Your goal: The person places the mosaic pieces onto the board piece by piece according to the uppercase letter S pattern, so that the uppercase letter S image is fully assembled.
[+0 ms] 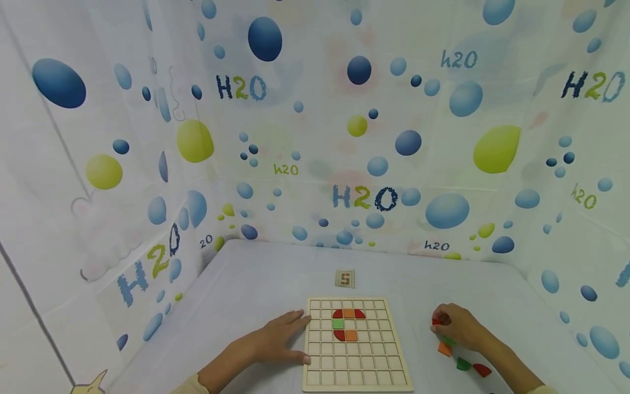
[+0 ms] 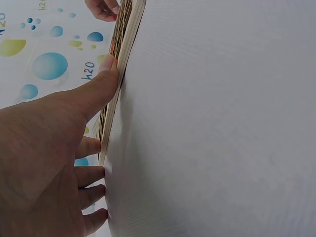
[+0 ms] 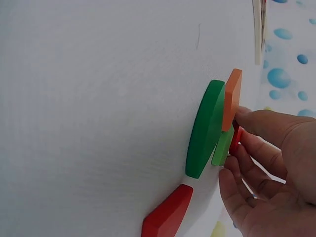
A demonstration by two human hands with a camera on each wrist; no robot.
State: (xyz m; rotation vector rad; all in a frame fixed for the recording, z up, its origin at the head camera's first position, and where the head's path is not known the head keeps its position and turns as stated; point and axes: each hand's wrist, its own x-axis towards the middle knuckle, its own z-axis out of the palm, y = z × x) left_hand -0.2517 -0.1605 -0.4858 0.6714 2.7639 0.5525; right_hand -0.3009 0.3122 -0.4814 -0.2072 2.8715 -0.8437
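Note:
A wooden grid board [image 1: 353, 362] lies on the table, with red, orange and green pieces set in its upper squares. My left hand [image 1: 278, 340] rests along the board's left edge, thumb and fingers spread and touching the rim [image 2: 129, 44]. To the right of the board, my right hand [image 1: 461, 328] pinches a red piece [image 3: 235, 138] between thumb and fingertips; the fingers partly cover it. Close by that hand lie a light green piece [image 3: 223, 147], an orange piece [image 1: 445, 349], a dark green piece [image 1: 463, 364] and a red rounded-edge piece [image 1: 482, 370].
Beyond the board lies a small pattern card [image 1: 345, 279] with a figure like an S or a 5 on a grid. A white cloth [image 1: 275, 268] covers the table. Curtains [image 1: 315, 137] printed with bubbles and "H2O" stand at the back and sides.

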